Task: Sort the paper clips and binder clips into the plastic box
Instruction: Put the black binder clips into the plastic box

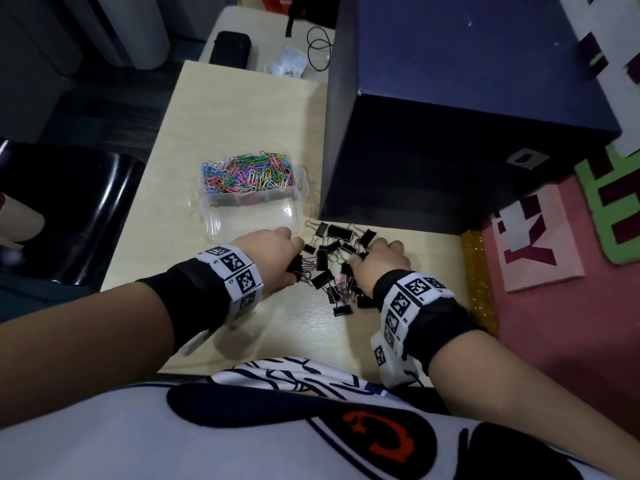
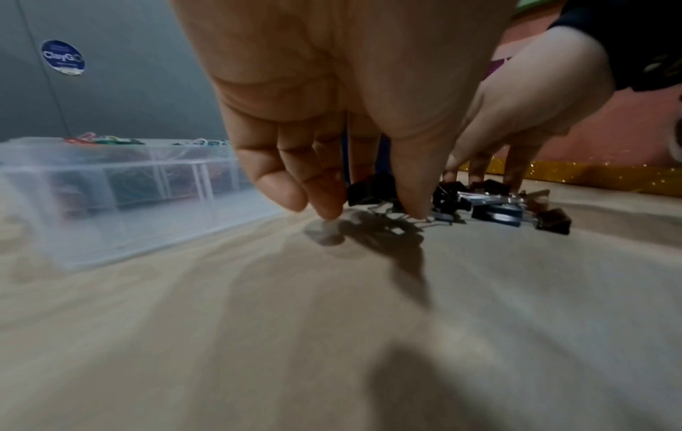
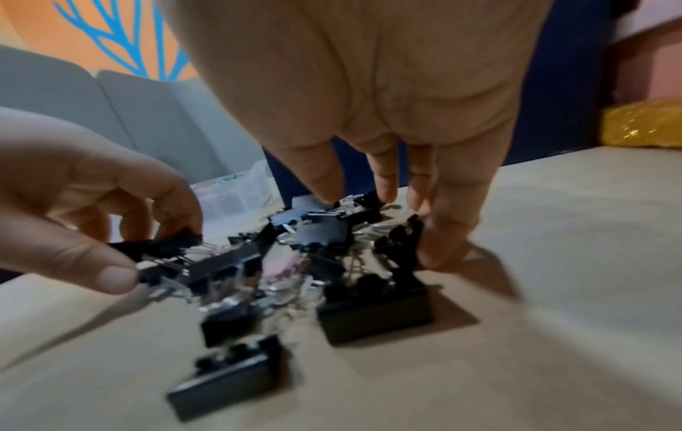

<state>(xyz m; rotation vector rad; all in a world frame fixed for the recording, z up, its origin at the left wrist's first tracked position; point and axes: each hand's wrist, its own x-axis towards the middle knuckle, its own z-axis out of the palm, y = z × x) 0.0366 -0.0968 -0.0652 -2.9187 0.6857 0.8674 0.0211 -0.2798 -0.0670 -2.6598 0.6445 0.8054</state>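
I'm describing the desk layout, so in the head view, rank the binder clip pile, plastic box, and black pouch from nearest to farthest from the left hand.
1. Binder clip pile: touching the left hand, just to its right.
2. Plastic box: just beyond the hand.
3. Black pouch: far end, on the other table.

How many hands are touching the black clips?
2. The left hand pinches binder clips at the pile's left side; the right hand touches its right side.

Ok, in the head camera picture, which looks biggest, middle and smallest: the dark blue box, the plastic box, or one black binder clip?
1. Dark blue box, by far the biggest.
2. Plastic box, holding the colourful paper clips.
3. One binder clip, the smallest.

No close calls here.
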